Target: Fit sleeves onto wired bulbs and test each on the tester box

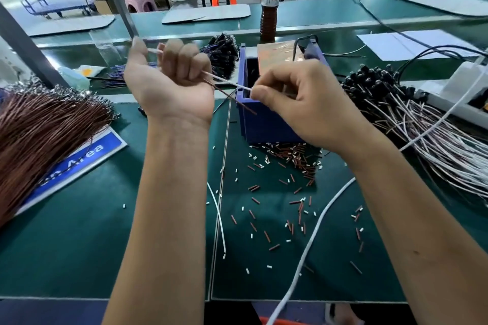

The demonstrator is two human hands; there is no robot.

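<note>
Bright even light; edges warped, background blurred.

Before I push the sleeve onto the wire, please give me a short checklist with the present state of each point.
1. Left hand grips the wires: ok, fingers are curled round them.
2. Right hand pinches the end of the white wire: ok.
3. Brown wire kept apart from the white one: ok, it hangs free below.
4. Sleeve already at the wire tip: cannot tell, the fingertips hide it.
5. Spare sleeves within reach: ok, a pile lies in front of the blue box.
6. Bulb intact: cannot tell, the left hand hides it.
</note>
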